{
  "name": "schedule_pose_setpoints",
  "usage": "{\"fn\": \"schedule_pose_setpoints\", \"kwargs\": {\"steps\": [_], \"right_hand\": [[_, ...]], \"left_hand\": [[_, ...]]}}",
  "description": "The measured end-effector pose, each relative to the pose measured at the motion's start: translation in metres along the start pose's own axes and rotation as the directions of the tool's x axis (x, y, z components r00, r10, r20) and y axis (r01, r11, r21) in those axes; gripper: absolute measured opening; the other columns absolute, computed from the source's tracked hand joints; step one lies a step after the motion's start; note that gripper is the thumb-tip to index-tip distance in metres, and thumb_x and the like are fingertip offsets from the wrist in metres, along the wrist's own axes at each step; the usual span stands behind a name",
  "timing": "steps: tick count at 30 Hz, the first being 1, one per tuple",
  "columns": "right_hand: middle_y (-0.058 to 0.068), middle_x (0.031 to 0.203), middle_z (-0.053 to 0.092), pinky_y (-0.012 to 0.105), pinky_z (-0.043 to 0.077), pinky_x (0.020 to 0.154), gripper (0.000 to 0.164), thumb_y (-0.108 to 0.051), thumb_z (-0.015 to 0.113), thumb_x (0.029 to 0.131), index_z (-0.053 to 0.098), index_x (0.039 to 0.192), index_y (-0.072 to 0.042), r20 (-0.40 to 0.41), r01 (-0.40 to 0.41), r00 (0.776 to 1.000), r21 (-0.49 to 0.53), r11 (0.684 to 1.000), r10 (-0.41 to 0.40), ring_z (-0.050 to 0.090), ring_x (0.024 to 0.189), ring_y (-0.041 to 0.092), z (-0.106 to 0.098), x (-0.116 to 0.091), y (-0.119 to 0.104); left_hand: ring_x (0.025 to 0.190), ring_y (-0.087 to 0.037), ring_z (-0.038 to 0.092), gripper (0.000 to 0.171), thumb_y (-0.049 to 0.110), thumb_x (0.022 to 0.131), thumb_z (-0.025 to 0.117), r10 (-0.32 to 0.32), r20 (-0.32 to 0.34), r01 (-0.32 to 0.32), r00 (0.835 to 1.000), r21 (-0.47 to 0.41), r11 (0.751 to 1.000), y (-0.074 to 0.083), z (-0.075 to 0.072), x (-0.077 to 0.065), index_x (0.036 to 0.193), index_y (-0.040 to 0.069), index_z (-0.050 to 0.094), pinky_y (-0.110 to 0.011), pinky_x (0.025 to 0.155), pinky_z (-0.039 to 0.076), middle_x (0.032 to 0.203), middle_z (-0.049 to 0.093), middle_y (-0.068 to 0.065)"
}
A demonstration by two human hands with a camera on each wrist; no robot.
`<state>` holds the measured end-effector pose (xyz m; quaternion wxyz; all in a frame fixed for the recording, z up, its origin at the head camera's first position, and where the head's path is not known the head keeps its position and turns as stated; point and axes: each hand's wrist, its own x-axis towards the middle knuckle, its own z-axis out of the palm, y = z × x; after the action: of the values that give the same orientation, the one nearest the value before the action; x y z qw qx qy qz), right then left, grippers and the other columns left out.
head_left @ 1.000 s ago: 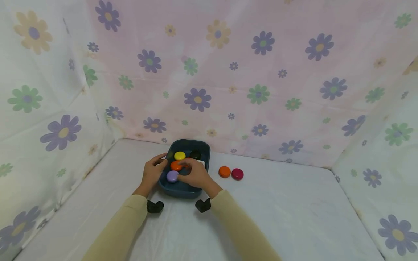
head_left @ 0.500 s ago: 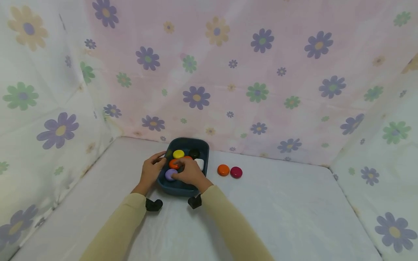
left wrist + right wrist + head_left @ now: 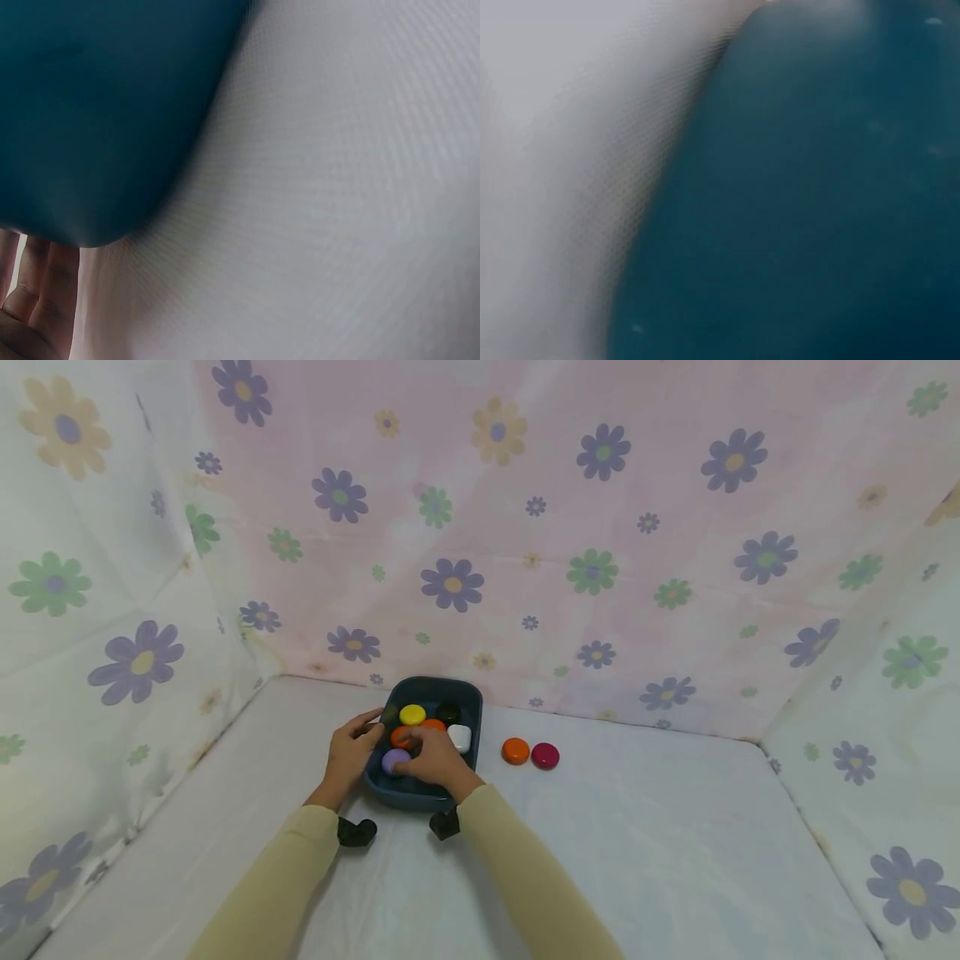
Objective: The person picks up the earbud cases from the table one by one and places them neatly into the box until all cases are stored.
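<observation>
The right hand [image 3: 435,758] has moved left over the tray [image 3: 416,802], uncovering more white block [image 3: 460,739]. The lilac disc [image 3: 393,762] lies near the tray's left wall; bent right fingers reach it, but I cannot tell whether they pinch. Probably light, hard, slippery: grasp opposite edges. The left hand [image 3: 351,752], fingers slightly spread, touches the tray's left side.

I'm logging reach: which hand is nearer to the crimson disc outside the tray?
Right. The right hand is over the tray, to the left of the crimson disc in the head view; the left hand is farther left, at the tray's left side.
</observation>
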<state>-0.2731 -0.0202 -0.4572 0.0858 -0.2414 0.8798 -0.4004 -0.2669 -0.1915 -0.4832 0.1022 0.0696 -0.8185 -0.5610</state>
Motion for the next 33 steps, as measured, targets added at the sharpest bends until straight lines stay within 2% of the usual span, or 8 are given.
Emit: {"fn": "schedule_pose_setpoints", "kwargs": {"steps": [8, 13, 20, 23, 33], "right_hand": [[0.002, 0.112, 0.068, 0.024, 0.050, 0.085, 0.043, -0.026, 0.080, 0.079, 0.066, 0.118, -0.014, 0.039, -0.026, 0.999, -0.102, 0.994, 0.030, 0.061, 0.096, 0.012, 0.0042, 0.0049, 0.0067], [0.001, 0.107, 0.068, 0.024, 0.050, 0.080, 0.043, -0.025, 0.082, 0.077, 0.067, 0.116, -0.016, 0.043, -0.050, 0.998, -0.114, 0.992, 0.055, 0.058, 0.089, 0.010, 0.0065, 0.0076, 0.0067], [0.001, 0.099, 0.067, 0.023, 0.049, 0.076, 0.048, -0.025, 0.083, 0.075, 0.066, 0.119, -0.015, 0.043, -0.072, 0.996, -0.128, 0.989, 0.078, 0.055, 0.082, 0.010, 0.0065, 0.0070, 0.0033], [0.001, 0.101, 0.068, 0.023, 0.049, 0.079, 0.049, -0.025, 0.083, 0.075, 0.066, 0.120, -0.015, 0.043, -0.076, 0.996, -0.138, 0.988, 0.083, 0.055, 0.083, 0.010, 0.0062, 0.0066, 0.0026], [0.001, 0.103, 0.068, 0.022, 0.049, 0.083, 0.051, -0.023, 0.084, 0.075, 0.065, 0.121, -0.013, 0.054, -0.057, 0.996, -0.171, 0.984, 0.067, 0.056, 0.084, 0.008, 0.0046, 0.0068, 0.0018]], "left_hand": [[0.106, -0.021, 0.058, 0.038, 0.026, 0.096, 0.056, -0.027, -0.014, 0.027, 1.000, -0.015, 1.000, -0.0002, 0.0016, -0.0005, 0.133, 0.017, 0.060, -0.017, 0.081, 0.042, 0.117, 0.067, -0.018], [0.105, -0.021, 0.058, 0.039, 0.025, 0.096, 0.056, -0.022, -0.016, 0.022, 1.000, -0.015, 1.000, 0.0007, -0.0004, -0.0011, 0.134, 0.016, 0.059, -0.016, 0.080, 0.042, 0.118, 0.067, -0.018], [0.110, -0.024, 0.056, 0.040, 0.026, 0.097, 0.055, -0.039, 0.008, 0.039, 0.999, -0.010, 0.999, 0.0000, -0.0021, -0.0023, 0.135, 0.018, 0.058, -0.026, 0.088, 0.043, 0.119, 0.065, -0.019], [0.109, -0.024, 0.056, 0.040, 0.027, 0.097, 0.054, -0.043, 0.008, 0.043, 0.999, -0.008, 0.999, -0.0010, -0.0017, -0.0021, 0.135, 0.019, 0.058, -0.028, 0.089, 0.043, 0.119, 0.065, -0.019], [0.108, -0.023, 0.057, 0.039, 0.029, 0.097, 0.055, -0.028, 0.007, 0.029, 1.000, -0.009, 1.000, -0.0001, 0.0010, -0.0012, 0.135, 0.019, 0.058, -0.020, 0.084, 0.043, 0.119, 0.065, -0.018]]}}
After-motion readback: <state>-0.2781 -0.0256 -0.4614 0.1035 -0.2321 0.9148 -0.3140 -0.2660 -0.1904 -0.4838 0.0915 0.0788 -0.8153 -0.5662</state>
